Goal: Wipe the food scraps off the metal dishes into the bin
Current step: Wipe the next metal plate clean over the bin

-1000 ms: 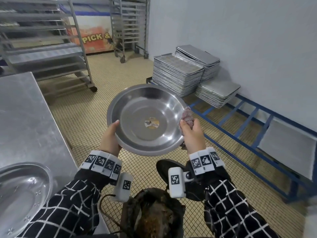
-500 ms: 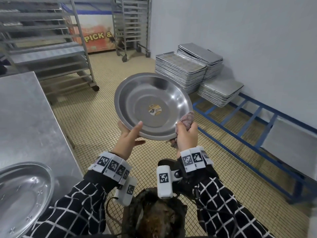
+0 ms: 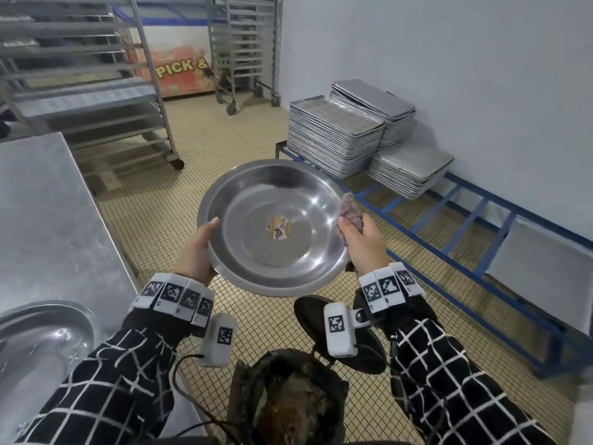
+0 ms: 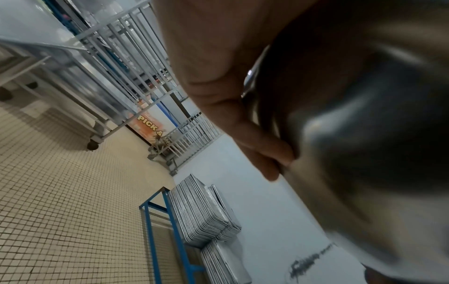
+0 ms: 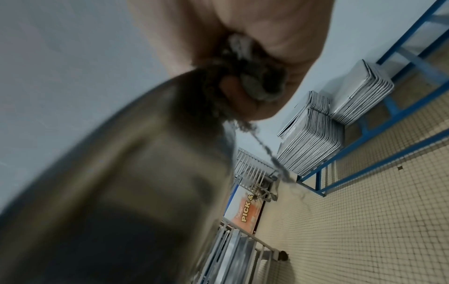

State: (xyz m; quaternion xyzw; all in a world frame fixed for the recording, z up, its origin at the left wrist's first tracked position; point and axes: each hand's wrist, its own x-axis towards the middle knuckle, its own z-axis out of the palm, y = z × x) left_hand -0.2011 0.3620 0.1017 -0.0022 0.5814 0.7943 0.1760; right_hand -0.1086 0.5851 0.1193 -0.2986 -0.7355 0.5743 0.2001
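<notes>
Both hands grip the metal dish (image 3: 272,226) above the bin (image 3: 288,396): left hand (image 3: 197,252) curled on its rim, right hand (image 3: 362,242) bunching a cloth (image 3: 351,208) against the opposite edge. Its bowl looks clean; another dish (image 3: 41,348) waits on the worktop (image 3: 48,203).

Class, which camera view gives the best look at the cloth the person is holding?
The head view: the cloth shows clearly in the right hand at the dish rim. The right wrist view shows it close but blurred; the left wrist view does not show it.
</notes>
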